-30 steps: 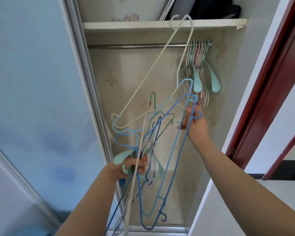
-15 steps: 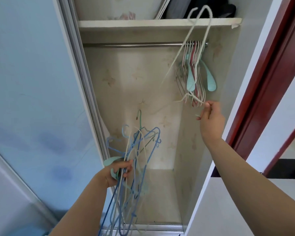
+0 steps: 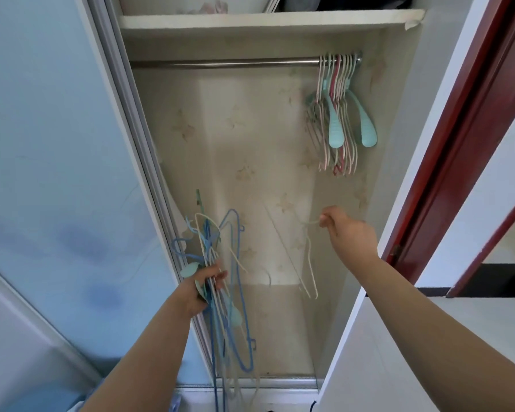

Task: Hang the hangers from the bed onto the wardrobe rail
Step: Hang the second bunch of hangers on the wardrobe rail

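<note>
Head view looks into an open wardrobe with one steel rail (image 3: 226,62) under one shelf (image 3: 262,20). At the rail's right end hangs a tight cluster of hangers (image 3: 338,114): about ten thin white and pink ones, too packed to count exactly, plus one with two broad teal arms. Left hand (image 3: 204,285), low and left of centre, has its fingers curled round a bundle of hangers (image 3: 220,298); the bundle holds several blue, white and teal ones, tangled so that no count is sure. Right hand (image 3: 344,230), further right and higher, pinches the thin end of one white wire hanger (image 3: 306,272), which dangles below and left of it. Both hands are well below the rail, apart from each other, with the hung cluster above the right hand
</note>
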